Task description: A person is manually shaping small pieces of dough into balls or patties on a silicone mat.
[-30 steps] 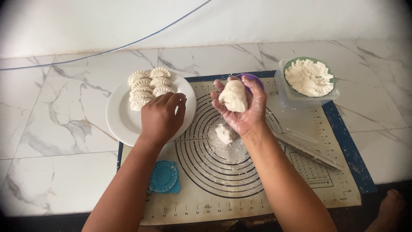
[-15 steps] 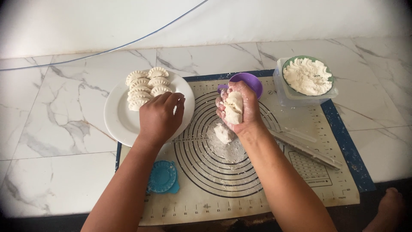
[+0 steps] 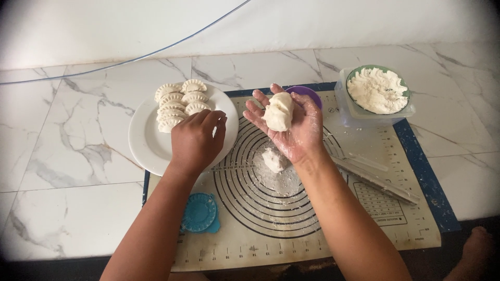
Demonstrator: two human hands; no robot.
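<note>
Opened again, right hand (image 3: 291, 125) cradles dough lump (image 3: 278, 111) on loose fingers; left hand (image 3: 195, 140) fingers curl, contents seemingly hidden.

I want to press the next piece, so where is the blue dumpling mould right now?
In the head view, the blue dumpling mould lies on the baking mat's lower left corner, beside the left forearm and below the white plate.
</note>
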